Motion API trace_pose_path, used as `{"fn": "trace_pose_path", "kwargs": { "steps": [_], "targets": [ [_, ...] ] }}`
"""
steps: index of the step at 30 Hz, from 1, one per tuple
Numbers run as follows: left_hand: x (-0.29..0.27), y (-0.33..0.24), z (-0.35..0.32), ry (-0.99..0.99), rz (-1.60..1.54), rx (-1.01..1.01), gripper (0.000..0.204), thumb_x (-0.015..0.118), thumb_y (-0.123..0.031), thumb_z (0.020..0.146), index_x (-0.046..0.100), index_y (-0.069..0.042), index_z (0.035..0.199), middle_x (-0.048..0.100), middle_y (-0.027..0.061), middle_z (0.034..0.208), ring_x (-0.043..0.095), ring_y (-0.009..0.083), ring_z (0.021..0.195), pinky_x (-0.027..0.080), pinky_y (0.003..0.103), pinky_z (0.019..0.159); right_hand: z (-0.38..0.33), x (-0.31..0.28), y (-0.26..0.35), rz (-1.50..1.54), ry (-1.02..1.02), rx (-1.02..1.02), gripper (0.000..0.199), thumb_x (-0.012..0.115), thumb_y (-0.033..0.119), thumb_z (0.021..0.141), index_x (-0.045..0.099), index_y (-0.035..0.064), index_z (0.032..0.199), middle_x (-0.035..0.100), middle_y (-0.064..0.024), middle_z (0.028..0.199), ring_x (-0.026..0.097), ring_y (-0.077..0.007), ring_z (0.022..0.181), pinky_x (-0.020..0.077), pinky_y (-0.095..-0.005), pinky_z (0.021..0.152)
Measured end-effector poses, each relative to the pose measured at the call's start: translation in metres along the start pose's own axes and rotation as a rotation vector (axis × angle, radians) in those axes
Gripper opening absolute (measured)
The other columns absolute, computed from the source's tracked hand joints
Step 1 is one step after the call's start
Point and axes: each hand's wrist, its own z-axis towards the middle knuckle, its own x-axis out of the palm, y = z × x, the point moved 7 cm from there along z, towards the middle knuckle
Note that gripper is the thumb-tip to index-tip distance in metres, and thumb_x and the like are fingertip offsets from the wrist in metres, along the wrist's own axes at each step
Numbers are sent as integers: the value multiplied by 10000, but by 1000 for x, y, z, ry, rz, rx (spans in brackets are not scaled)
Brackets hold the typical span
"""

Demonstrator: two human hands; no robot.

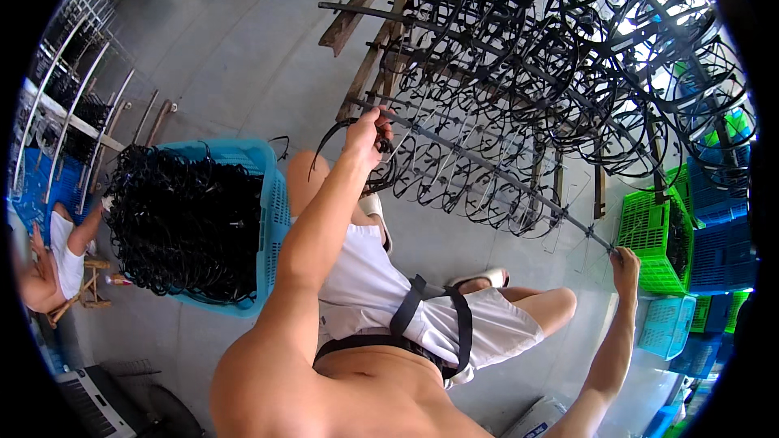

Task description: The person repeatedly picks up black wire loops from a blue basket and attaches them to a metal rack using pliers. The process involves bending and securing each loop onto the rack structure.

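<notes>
A long dark rod (487,164) with wire hooks runs slantwise in front of me, from the centre down to the right. My right hand (626,269) is closed at its right end, fingers pinching it. Close to the other end, my left hand (367,139) is closed around thin black plastic hoops (326,142); one curves out to the left of the fist. The fingers partly hide these pieces, and I cannot tell whether that hand also touches the rod. Many similar black hoops (487,57) hang in rows on a rack beyond the rod.
A light blue basket (274,195) heaped with black hoops stands at my left. Green crates (645,231) and blue crates (718,255) are stacked at the right. Wooden rack supports (357,12) stick out ahead. Another person (61,264) sits at far left beside a stool.
</notes>
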Motion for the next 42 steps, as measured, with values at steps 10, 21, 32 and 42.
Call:
{"fn": "trace_pose_path", "kwargs": {
  "steps": [10,21,32,42],
  "targets": [
    [16,16,-60,10,26,82,224,472,-172,958,556,-25,1104,642,98,935,489,113,591,420,249,531,-18,20,-51,83,-123,51,130,648,64,758,623,5,871,578,-133,775,550,-319,771,417,-387,720],
    [-36,6,-26,-147,72,49,203,460,-182,963,559,-19,1032,630,97,886,498,122,547,415,256,481,1,69,-3,170,28,-30,157,634,50,772,642,-1,920,615,-161,811,583,-335,767,452,-383,706],
    [-46,-10,-4,-210,363,-27,148,581,-212,897,598,-66,891,625,51,785,497,124,526,399,258,448,62,51,12,-199,-326,-103,192,669,205,792,644,100,951,592,-69,1013,526,-282,1018,375,-406,901],
    [33,-46,-132,88,272,308,209,533,-185,913,605,-25,1027,603,72,894,529,126,710,435,263,611,91,100,-25,-90,-258,8,221,668,135,782,643,116,1000,597,-66,1065,461,-301,1145,374,-409,969]
  ]
}}
